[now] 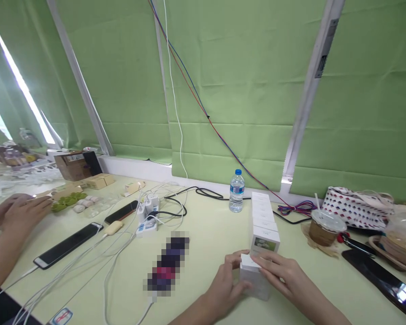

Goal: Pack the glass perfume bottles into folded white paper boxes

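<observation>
A small white box (pixel 253 280) stands on the table near the front edge, gripped from both sides. My left hand (pixel 227 285) wraps round its left side, with the thumb across the near face. On the right, my right hand (pixel 286 276) has its fingers pressed against the top edge and right side of the same box. Just beyond my fingertips runs a row of similar white boxes (pixel 262 212), packed one behind another. The nearest one shows a green picture on its end.
Behind the row stands a water bottle (pixel 237 192). A lidded drink cup (pixel 326 227), a patterned bag (pixel 355 207) and a glossy black strip (pixel 382 280) lie right. Left are a charging phone (pixel 69 243), a power strip (pixel 147 216), loose white cables and another person's hands (pixel 23 210).
</observation>
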The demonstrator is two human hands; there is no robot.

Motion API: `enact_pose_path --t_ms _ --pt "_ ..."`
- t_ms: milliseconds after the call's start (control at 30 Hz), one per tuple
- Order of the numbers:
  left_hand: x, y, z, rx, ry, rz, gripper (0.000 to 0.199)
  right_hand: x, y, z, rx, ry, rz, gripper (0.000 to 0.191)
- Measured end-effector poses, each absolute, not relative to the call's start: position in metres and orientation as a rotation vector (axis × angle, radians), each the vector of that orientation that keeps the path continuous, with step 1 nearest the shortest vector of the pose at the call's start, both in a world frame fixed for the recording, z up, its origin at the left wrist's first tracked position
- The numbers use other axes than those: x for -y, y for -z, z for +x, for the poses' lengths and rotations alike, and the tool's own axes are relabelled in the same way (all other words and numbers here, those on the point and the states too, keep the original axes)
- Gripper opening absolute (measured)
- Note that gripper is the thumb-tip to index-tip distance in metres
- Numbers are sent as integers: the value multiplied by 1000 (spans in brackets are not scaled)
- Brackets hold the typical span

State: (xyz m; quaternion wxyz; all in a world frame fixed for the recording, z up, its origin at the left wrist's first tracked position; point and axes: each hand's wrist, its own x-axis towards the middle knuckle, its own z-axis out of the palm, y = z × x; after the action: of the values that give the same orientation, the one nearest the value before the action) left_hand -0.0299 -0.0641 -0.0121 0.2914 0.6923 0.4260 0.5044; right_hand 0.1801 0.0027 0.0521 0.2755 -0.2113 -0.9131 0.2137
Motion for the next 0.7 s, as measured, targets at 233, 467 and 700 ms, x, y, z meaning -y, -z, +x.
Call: enact_pose_path --t_ms 233,467,700 --pt "63 -5 -28 -1104 -1410 1783 26 2 -48 177 2457 -509 -633 39" --pt "63 2 -28 -1141 -1436 1749 26 4 -49 180 2470 -377 -567 39" --pt "62 -5 -30 -1091 -1390 1980 30 0 -48 186 2508 -284 -531 41"
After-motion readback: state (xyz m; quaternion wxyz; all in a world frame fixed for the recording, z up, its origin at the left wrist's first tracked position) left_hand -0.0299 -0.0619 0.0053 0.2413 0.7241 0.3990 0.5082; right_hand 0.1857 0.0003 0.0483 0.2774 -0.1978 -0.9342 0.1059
